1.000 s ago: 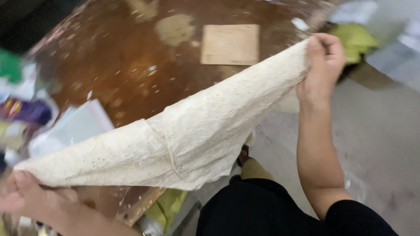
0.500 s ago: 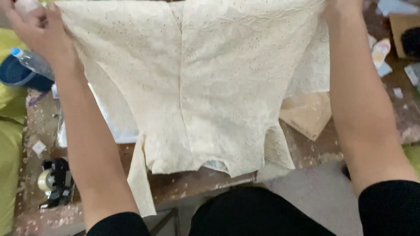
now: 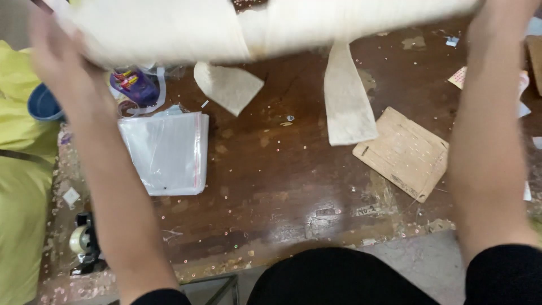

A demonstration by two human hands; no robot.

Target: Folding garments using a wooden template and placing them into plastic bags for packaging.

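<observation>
— What do the hands hold?
— The left hand (image 3: 56,53) grips a cream eyelet-textured fabric garment (image 3: 226,25), blurred, above the worn brown wooden table (image 3: 271,169). The right hand is out of frame; its grip cannot be told.
— Packages?
— A clear plastic bag (image 3: 164,152) lies flat at left, a square cardboard piece (image 3: 403,152) at right.

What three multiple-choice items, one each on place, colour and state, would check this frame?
1. Where does the clear plastic bag lie?
A. On the wooden table, left part
B. On the floor
C. On the cardboard square

2. What colour is the garment?
A. Blue
B. Cream
C. Black

3. How is the garment held?
A. Folded flat on the table
B. Raised above the table by the left hand and right hand
C. Hung on a hook

Answers: A, the bag rests on the tabletop; B, the fabric is cream; B, both arms reach up to it.
</observation>
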